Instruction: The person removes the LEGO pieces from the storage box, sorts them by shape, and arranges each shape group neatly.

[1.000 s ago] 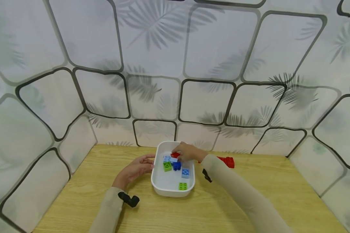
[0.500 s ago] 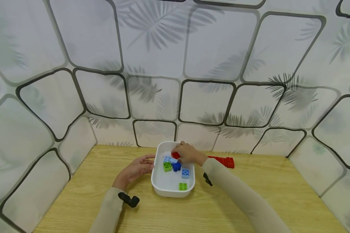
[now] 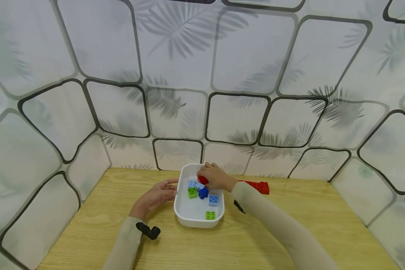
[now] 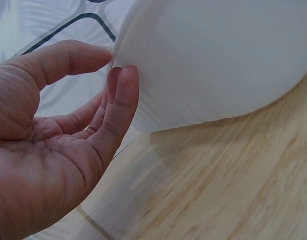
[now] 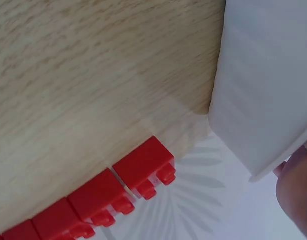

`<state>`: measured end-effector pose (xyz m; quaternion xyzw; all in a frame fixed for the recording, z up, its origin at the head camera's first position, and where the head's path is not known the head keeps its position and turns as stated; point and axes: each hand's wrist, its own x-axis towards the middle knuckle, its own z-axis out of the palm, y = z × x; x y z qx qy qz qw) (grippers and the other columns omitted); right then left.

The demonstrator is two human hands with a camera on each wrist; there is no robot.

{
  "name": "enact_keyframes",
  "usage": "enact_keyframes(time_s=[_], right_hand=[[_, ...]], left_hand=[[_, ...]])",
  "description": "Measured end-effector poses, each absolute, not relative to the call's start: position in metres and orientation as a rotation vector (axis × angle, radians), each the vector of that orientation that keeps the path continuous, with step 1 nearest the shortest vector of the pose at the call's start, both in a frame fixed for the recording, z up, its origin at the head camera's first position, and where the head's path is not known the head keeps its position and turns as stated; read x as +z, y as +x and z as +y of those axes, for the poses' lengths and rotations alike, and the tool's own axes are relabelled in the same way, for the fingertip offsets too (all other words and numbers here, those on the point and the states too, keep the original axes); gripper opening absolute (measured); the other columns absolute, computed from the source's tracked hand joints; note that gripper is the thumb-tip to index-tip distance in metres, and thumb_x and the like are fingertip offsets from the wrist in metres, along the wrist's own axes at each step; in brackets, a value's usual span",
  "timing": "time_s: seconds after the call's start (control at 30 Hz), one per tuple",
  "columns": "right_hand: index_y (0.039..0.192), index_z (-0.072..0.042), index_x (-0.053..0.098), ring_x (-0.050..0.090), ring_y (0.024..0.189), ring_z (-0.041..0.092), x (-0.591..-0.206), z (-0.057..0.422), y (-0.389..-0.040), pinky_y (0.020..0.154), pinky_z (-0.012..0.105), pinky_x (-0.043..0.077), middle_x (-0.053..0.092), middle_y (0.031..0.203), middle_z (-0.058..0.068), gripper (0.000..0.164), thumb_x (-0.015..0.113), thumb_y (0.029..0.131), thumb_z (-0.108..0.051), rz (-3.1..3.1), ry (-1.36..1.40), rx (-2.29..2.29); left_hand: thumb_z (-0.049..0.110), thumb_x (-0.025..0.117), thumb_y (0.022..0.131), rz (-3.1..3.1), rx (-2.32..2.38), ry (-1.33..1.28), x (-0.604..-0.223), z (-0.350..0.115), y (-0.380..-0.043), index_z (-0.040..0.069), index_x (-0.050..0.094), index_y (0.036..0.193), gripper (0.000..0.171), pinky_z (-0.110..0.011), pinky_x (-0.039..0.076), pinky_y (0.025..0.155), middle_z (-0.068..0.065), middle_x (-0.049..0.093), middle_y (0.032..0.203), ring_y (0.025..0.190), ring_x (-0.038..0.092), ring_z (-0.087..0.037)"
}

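Observation:
A white plastic bin (image 3: 199, 223) stands on the wooden table with several toy building bricks inside. My right hand (image 3: 217, 177) reaches in over its far right side and pinches a red brick (image 3: 203, 180). Close below lie a dark blue brick (image 3: 203, 193), a green brick (image 3: 192, 192) and light blue bricks (image 3: 192, 183). A light blue brick (image 3: 213, 200) and a lime brick (image 3: 210, 215) sit nearer the front. My left hand (image 3: 156, 197) is beside the bin, its relaxed fingertips against the outer wall, as the left wrist view shows too.
Right of the bin, a row of red bricks (image 5: 96, 195) lies along the table's back edge, partly behind my right forearm in the head view. A patterned cloth wall (image 3: 179, 112) rises directly behind the wooden table (image 3: 98, 210).
The red brick in my right fingers has turned and come up slightly off the others. The dark blue brick has shifted a little. My left hand stays at the bin's side.

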<state>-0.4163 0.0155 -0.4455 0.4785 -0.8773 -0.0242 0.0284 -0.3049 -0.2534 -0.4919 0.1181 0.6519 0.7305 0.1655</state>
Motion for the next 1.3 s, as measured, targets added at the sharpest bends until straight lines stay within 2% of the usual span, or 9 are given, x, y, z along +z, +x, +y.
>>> enact_keyframes(time_s=[0.27, 0.63, 1.0, 1.17, 1.3], right_hand=[[0.129, -0.018, 0.066, 0.054, 0.111, 0.022, -0.436, 0.024, -0.416, 0.096, 0.040, 0.048, 0.066, 0.124, 0.003, 0.046, 0.081, 0.088, -0.030, -2.498, 1.443, -0.280], [0.129, -0.014, 0.065, 0.056, 0.113, 0.027, -0.413, 0.058, -0.405, 0.095, 0.044, 0.053, 0.065, 0.125, 0.007, 0.047, 0.083, 0.086, -0.022, -2.526, 1.372, 0.008], [0.122, -0.012, 0.066, 0.056, 0.105, 0.025, -0.398, 0.106, -0.386, 0.087, 0.044, 0.053, 0.069, 0.119, 0.003, 0.046, 0.086, 0.080, -0.016, -2.459, 1.277, 0.255], [0.118, -0.010, 0.067, 0.055, 0.092, 0.022, -0.399, 0.134, -0.384, 0.077, 0.038, 0.052, 0.072, 0.112, 0.003, 0.048, 0.088, 0.075, -0.011, -2.364, 1.228, 0.365], [0.120, -0.007, 0.066, 0.057, 0.092, 0.025, -0.403, 0.159, -0.383, 0.079, 0.041, 0.053, 0.071, 0.114, 0.006, 0.051, 0.088, 0.073, -0.008, -2.396, 1.155, 0.503]], left_hand=[[0.001, 0.055, 0.103, 1.838, 2.081, 0.365, -0.491, -0.253, -0.305, -0.009, 0.024, 0.156, 0.062, -0.028, 0.059, 0.093, -0.008, 0.064, 0.120, 0.106, 0.068, -0.013], [0.002, 0.056, 0.102, 1.863, 2.061, 0.333, -0.488, -0.249, -0.301, -0.010, 0.024, 0.156, 0.065, -0.027, 0.058, 0.093, -0.009, 0.064, 0.122, 0.107, 0.066, -0.014], [0.005, 0.058, 0.103, 1.871, 2.057, 0.345, -0.488, -0.251, -0.301, -0.009, 0.025, 0.156, 0.065, -0.026, 0.057, 0.094, -0.009, 0.063, 0.126, 0.109, 0.067, -0.014], [0.005, 0.056, 0.103, 1.874, 2.059, 0.341, -0.488, -0.251, -0.301, -0.008, 0.024, 0.157, 0.064, -0.026, 0.057, 0.094, -0.006, 0.062, 0.125, 0.108, 0.067, -0.012], [0.006, 0.058, 0.102, 1.882, 2.053, 0.323, -0.490, -0.251, -0.302, -0.007, 0.026, 0.157, 0.064, -0.026, 0.058, 0.094, -0.006, 0.063, 0.121, 0.106, 0.066, -0.013]])
